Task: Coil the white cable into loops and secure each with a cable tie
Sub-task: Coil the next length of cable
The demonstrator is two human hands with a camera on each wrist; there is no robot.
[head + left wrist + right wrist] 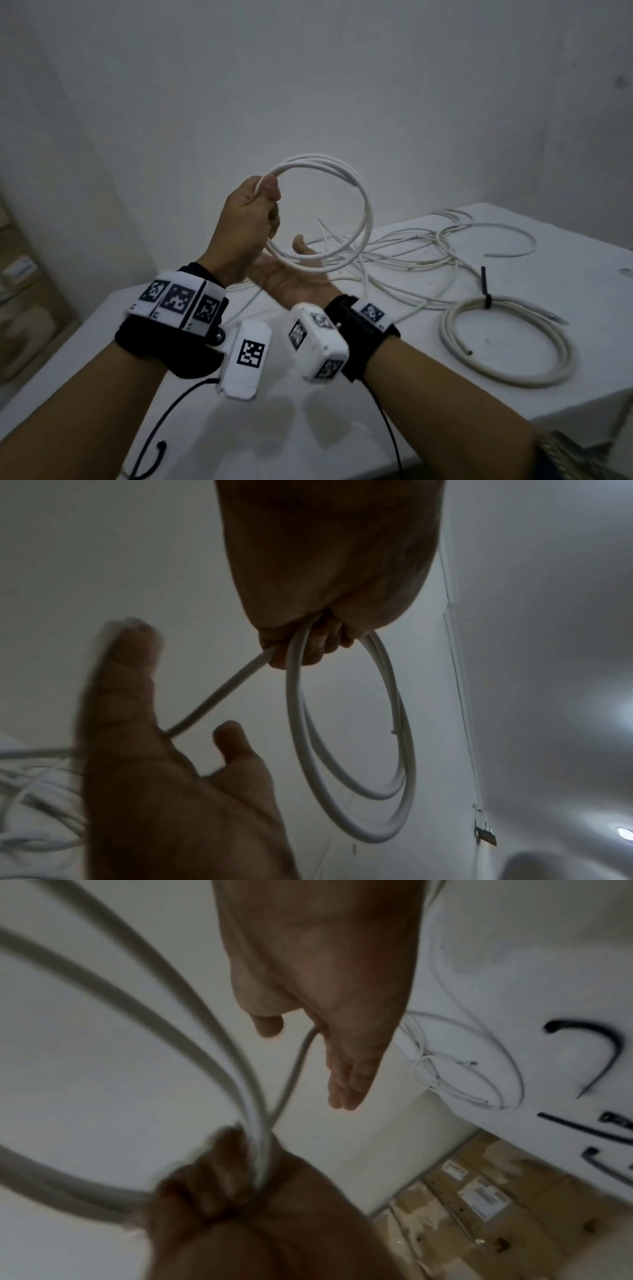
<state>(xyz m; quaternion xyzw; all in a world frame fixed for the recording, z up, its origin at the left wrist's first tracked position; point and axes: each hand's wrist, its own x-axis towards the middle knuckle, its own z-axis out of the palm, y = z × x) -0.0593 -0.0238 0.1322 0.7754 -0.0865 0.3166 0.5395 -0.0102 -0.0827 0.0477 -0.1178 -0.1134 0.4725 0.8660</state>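
My left hand (251,214) is raised above the table and grips a small coil of white cable (368,205) of about three loops. In the left wrist view its fingers (318,645) curl round the bundled loops (294,723). My right hand (291,277) lies palm up just below the coil with its fingers straight. The cable's tail (219,693) runs down from the left fist and passes across the right hand (164,804). In the right wrist view the straight fingers (346,1080) hold nothing and the tail (301,1056) passes behind the palm.
A finished coil (507,339) bound with a black cable tie (485,287) lies at the right on the white table (342,418). Loose white cable (411,250) sprawls behind it. Spare black ties (603,1053) lie on the table. Cardboard boxes (479,1196) stand on the floor.
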